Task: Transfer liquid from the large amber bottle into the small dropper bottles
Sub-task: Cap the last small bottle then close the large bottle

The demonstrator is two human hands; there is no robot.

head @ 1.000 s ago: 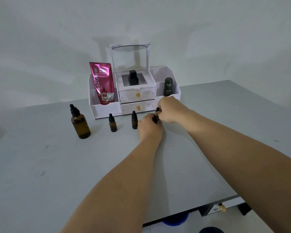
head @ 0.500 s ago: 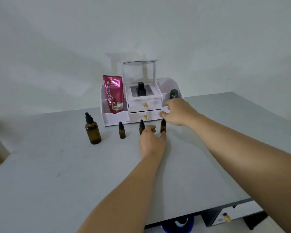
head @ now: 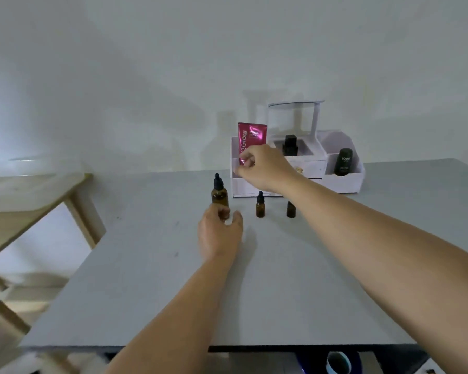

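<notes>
Grey table (head: 146, 279); left fingers (head: 222, 211) spread by large amber bottle (head: 219, 196), right fingers (head: 246, 161) half-curled before "Glow" tube (head: 252, 136); "Kahf" bottle (head: 345, 161) beyond.

Left hand (head: 219, 234) splayed, right hand (head: 262, 168) — loosely curled

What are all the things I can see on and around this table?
big bottle: 1, amber with a black dropper top, left end of the row on the table
small dropper bottles: 2 showing, amber, right of the big one; the right arm hides the top of the right one
organiser: 1, white, with drawers, at the back of the table
tube: 1, pink, organiser's left compartment
square bottle: 1, black, organiser's middle top
round container: 1, dark, organiser's right compartment
table: 1, grey
wooden furniture: 1, pale, left of the table
left hand: at the big bottle's foot, fingers loose; contact unclear
right hand: raised before the tube, curled; nothing plainly held
</notes>
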